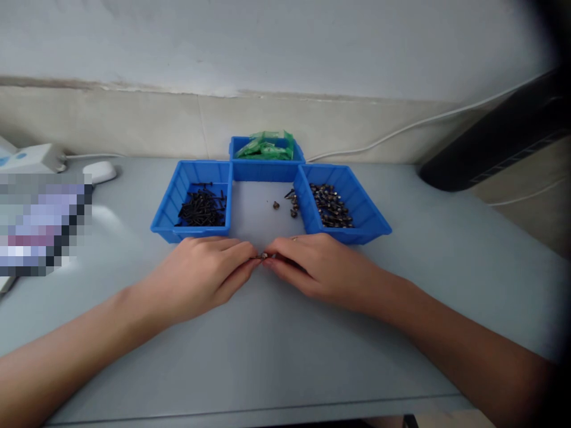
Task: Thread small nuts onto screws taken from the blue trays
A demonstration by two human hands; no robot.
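Observation:
My left hand (205,270) and my right hand (321,264) meet fingertip to fingertip above the grey table, in front of the blue bins. Between the pinched fingertips shows a small shiny metal nut-like piece (264,255), at the right hand's tips. Whatever the left thumb and finger pinch is mostly covered. Beyond the left hand, black screws (203,206) lie in a blue bin (196,230). Past the right hand, another blue bin (366,208) holds many shiny metal pieces (331,206). A few loose metal pieces (276,205) rest on the tabletop between these bins.
A third blue bin (265,172) with green plastic packets (267,148) stands at the back. On the left are a blurred-out device (44,226), a white rounded case (100,172) and a power strip (40,159). A black cylindrical object (491,137) leans at right, near a white cable (388,139).

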